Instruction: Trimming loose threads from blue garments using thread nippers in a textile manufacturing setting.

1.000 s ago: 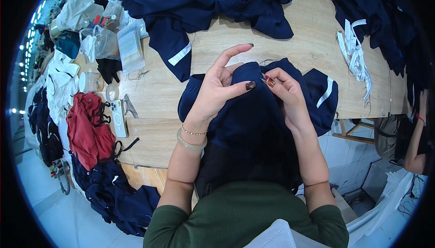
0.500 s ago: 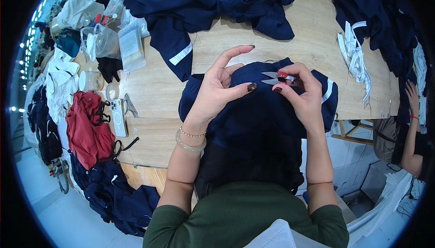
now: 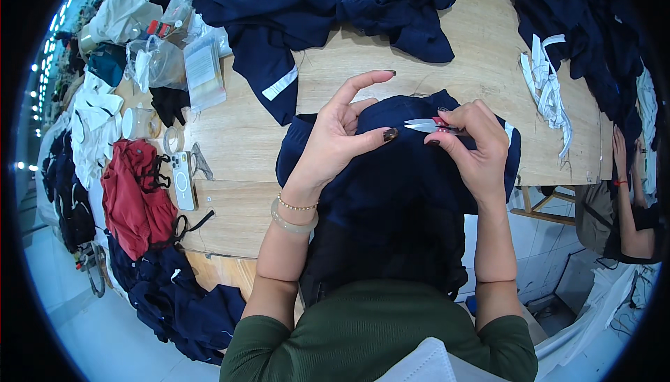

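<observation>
A navy garment (image 3: 377, 173) lies bunched over the near table edge and across my lap. My left hand (image 3: 342, 131) holds its upper part, with the thumb over the cloth, the index finger raised, and the other fingers partly hidden at the fabric. In my right hand (image 3: 471, 141), pinched between thumb and fingers, are small red-handled thread snips (image 3: 421, 125). Their pointed metal blades lie close together just over the cloth, aimed left toward my left thumb.
More navy garments (image 3: 279, 5) lie across the far table. White strips (image 3: 548, 89) are at the right. On the left are a phone (image 3: 183, 181), a tape roll (image 3: 173, 140), red cloth (image 3: 136, 197) and plastic bags (image 3: 157, 61). A co-worker's arm (image 3: 628, 207) is at the far right.
The snips' blades have gone from spread to nearly together, and my right hand has shifted slightly right. My left hand stays almost still. At the right, the co-worker's arms have moved.
</observation>
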`<state>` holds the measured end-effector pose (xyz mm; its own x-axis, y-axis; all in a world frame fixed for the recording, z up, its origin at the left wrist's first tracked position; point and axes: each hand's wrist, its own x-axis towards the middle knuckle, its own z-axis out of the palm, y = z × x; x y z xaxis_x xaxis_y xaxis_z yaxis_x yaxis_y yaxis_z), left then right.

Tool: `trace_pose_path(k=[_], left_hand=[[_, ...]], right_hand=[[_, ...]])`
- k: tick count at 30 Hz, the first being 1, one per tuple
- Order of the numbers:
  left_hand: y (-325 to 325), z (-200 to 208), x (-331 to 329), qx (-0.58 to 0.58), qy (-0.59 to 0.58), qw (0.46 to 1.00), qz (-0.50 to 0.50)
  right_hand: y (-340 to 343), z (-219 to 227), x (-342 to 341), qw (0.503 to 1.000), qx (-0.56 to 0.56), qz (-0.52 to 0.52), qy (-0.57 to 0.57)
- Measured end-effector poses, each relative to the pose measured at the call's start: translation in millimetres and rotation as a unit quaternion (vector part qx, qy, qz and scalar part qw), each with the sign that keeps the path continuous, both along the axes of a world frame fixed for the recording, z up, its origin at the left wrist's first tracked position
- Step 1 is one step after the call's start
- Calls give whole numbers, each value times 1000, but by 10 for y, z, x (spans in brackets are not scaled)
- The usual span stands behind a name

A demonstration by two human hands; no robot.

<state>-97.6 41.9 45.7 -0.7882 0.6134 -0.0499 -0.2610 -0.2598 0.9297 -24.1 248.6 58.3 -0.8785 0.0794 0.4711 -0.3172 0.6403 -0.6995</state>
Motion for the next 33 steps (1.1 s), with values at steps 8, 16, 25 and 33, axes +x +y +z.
trace_pose_path(k=[8,16,25,33], left_hand=[[15,3,6,0,5,1000,-2],[4,12,-3,7,2,1000,-5],[-6,89,-10,3,-24,1000,-18],[-6,69,1,16,-35,999,-18]], right_hand=[[-34,40,-35,1000,19,16,-6],[24,88,-39,1000,24,-3,-14],[55,122,-38,999,27,33,-34],[22,134,-52,993,100,56,17]])
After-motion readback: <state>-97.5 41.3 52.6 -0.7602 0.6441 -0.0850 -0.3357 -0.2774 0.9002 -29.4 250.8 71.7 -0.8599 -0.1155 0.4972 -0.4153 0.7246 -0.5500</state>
